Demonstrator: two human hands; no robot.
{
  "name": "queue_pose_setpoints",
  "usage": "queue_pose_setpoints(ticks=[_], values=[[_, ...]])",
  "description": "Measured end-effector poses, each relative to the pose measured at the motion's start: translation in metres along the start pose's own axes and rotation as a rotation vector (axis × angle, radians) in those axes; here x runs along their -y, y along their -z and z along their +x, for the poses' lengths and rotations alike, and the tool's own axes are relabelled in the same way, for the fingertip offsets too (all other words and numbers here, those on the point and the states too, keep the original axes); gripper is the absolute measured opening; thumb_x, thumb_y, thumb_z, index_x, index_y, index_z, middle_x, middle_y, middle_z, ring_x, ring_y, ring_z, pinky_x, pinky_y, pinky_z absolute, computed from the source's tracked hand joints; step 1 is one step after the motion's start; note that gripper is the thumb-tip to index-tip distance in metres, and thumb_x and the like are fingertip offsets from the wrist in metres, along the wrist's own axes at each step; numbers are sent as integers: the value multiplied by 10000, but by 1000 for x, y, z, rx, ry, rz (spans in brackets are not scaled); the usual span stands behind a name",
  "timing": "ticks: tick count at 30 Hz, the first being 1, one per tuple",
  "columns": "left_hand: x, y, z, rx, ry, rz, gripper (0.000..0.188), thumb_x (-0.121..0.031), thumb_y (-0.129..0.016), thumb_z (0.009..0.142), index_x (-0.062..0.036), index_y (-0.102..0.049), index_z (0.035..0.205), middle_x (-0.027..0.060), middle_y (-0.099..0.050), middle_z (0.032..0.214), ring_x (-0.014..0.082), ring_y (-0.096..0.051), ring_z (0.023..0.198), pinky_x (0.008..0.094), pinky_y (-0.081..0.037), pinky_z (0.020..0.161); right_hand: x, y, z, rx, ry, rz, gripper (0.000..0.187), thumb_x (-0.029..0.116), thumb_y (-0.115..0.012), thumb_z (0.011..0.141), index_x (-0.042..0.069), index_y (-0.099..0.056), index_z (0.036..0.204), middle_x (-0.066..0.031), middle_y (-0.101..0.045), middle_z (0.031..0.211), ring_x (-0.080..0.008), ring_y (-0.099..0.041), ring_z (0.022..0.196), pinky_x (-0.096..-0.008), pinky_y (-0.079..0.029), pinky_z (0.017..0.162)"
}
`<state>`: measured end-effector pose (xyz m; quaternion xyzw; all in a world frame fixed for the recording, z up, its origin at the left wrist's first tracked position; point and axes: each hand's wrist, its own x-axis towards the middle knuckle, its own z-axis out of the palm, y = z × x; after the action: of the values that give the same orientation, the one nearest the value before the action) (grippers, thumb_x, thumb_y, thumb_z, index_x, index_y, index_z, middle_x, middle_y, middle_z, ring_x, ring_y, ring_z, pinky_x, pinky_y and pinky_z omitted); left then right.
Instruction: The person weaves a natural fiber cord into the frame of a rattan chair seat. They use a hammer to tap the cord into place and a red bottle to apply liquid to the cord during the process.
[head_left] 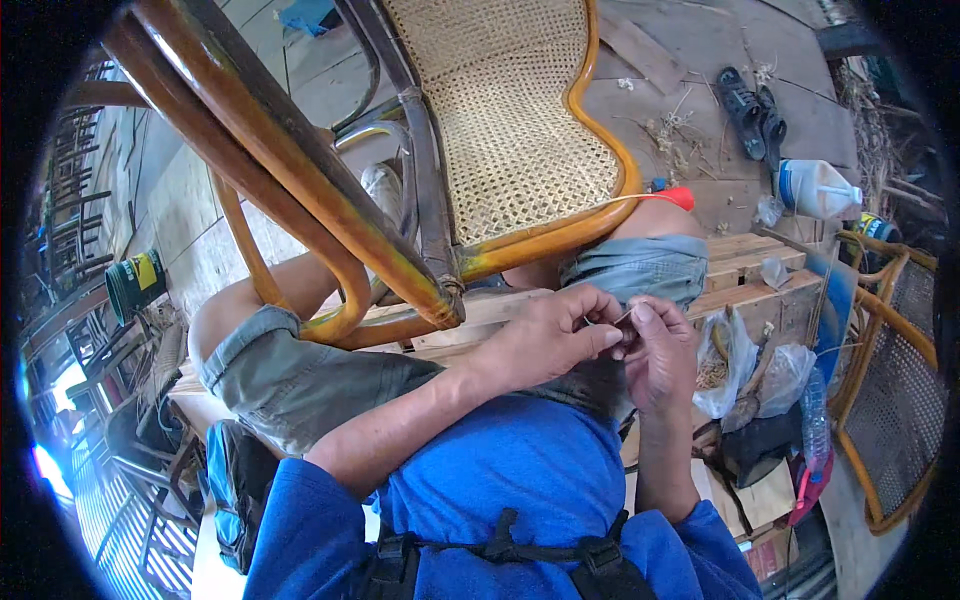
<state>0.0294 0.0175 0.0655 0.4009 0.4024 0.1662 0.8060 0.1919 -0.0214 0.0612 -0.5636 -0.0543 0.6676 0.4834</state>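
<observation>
My left hand (560, 338) and my right hand (660, 352) meet in front of my belly, above my lap. Thumb and fingers of both are closed in a pinch on a thin pale strand (627, 314), mostly hidden by the fingers. Just beyond them, a rattan chair with a glossy orange-brown frame (540, 245) leans over my legs. Its woven cane panel (515, 130) faces up. A tool with a red handle (680, 198) lies by the frame's right corner, over my right knee.
A wooden slatted bench (750, 270) runs under me. Plastic bags (728, 360), a clear bottle (815, 420) and a white jug (820, 190) stand at right. Sandals (750, 115) and fibre scraps (680, 135) lie beyond. Another cane chair (900, 380) is far right; a dark can (135, 285) sits left.
</observation>
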Motion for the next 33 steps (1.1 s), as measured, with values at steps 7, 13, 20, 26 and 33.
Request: queue_pose_setpoints(ticks=[7,13,20,26,33], values=[[14,-6,12,-154,-141,483,141,-126,-558,866,-9,-547,944,3,-561,850,79,-519,789,241,-441,716,-1,6,-1,-21,56,-272,123,102,-632,816,13,-653,900,-33,-608,714,-95,-542,615,-232,-442,570],[17,-16,9,-160,21,230,166,-71,-583,822,-11,-575,977,25,-555,801,84,-524,767,233,-437,694,-6,25,-25,-156,210,-497,146,131,-594,847,14,-660,904,-7,-574,682,-63,-501,590,-197,-403,543],[23,-9,3,-96,83,120,189,-87,-568,855,-5,-570,1025,-7,-580,829,46,-527,736,196,-432,649,-37,174,-77,-614,233,-824,176,115,-565,843,14,-607,981,-78,-591,744,-163,-566,663,-288,-459,609],[25,-2,-1,-79,227,-80,149,-135,-575,856,-24,-553,953,41,-614,837,93,-596,665,213,-456,544,-103,202,-93,-534,212,-1579,240,65,-574,772,3,-558,1003,-199,-583,944,-378,-553,900,-430,-438,782],[26,9,-15,3,354,-570,204,-177,-557,880,-63,-495,1039,69,-595,923,151,-621,690,238,-462,504,-102,211,-112,-232,177,-1682,160,115,-526,806,1,-505,916,-172,-547,782,-364,-533,759,-429,-429,673]])
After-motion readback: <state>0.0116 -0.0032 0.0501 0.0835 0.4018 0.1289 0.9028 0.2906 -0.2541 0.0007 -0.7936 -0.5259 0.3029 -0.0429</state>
